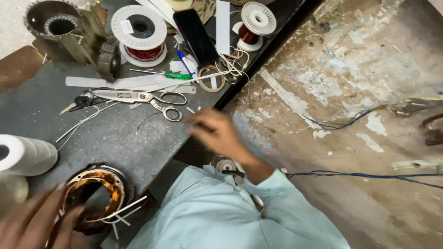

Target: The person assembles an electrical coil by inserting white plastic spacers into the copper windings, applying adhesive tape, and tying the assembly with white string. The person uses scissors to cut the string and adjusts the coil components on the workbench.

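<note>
Steadily, left hand [32, 221] rests fingers spread on the wound stator [94, 193] — right hand [217, 131] hovers empty near scissors [143, 99].
Likely heavy, rigid — copper windings fragile; grip the outer ring.

Definitely a motor rewinding workshop, small repair-shop kind. Dead giveaway: a stator with copper windings [94, 193] sitting at the near edge of a scuffed grey metal workbench [120, 138], white insulation strips poking out of it. Up from the stator, big tailor-style scissors [143, 99], and further back a white spool of red-brown enamelled wire [139, 34]. Second smaller spool [255, 25] off to the right of that, plus a green-handled screwdriver [168, 74] and loose paper strips in between. Bare empty stator core [60, 27] at the far left corner. Right of the bench, rough concrete floor with peeling paint [350, 92] and stray blue wires [360, 175].
</note>
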